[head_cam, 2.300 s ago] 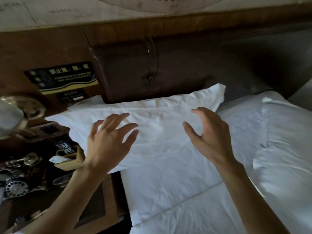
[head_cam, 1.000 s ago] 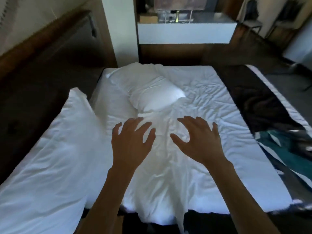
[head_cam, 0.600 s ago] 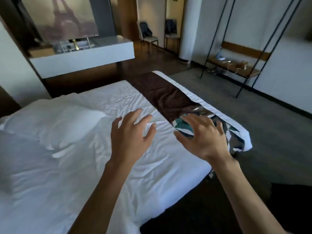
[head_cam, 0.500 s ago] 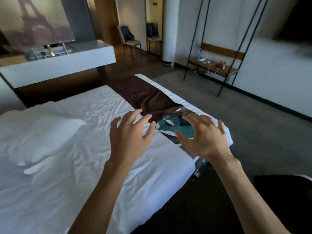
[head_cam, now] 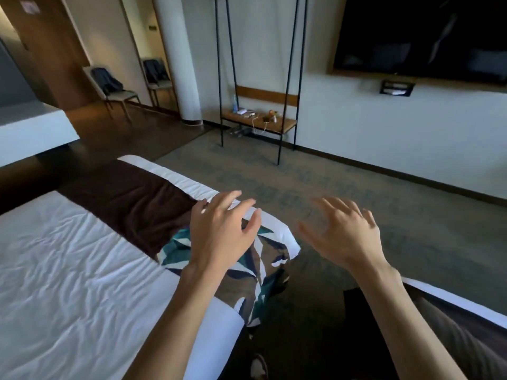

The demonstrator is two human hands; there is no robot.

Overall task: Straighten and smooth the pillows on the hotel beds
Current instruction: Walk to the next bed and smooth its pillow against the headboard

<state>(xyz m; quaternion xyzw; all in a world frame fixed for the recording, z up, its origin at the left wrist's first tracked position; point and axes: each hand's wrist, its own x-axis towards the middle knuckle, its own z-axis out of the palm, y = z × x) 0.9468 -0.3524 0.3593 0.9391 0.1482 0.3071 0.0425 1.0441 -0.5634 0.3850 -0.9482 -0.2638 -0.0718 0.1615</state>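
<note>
Pillows cannot be seen from this angle; only the foot end of the bed (head_cam: 68, 270) shows, its white sheet wrinkled and a brown runner (head_cam: 131, 204) across it (a teal patterned panel hangs over the corner). Both hands are spread and empty: the left hand (head_cam: 222, 237) above that corner, the right hand (head_cam: 343, 234) over the carpet (head_cam: 384, 193). A second bed's edge (head_cam: 466, 311) sits lower right.

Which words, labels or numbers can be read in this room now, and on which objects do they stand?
None can be read.
Small sign on the wooden door: too blurred to read.
Small plate on the wall beside the pillar: too small to read.
Dark holder under the television: no legible text.
</note>
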